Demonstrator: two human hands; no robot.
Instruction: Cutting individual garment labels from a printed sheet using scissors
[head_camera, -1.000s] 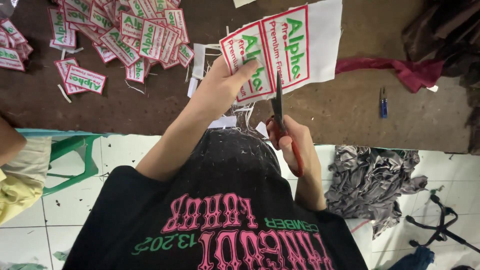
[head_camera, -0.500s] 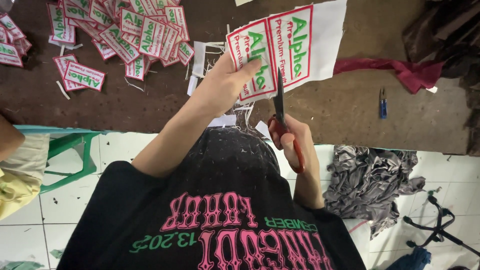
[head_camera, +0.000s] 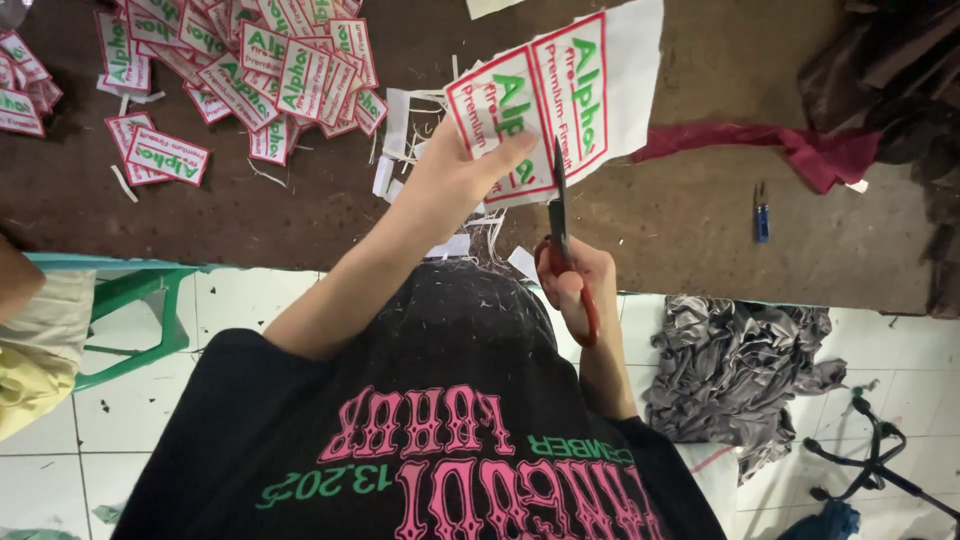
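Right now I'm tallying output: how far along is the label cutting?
Done: a pile of cut labels lies on the brown table. In hand: the left hand holds a printed sheet while the right hand works red-handled scissors into it. Left: that sheet's uncut labels.

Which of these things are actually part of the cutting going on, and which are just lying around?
In use:
left hand holding the printed sheet
right hand working the red-handled scissors
pile of cut labels
paper trimmings

Lying about:
red cloth
small blue lighter
grey cloth on the floor
green stool
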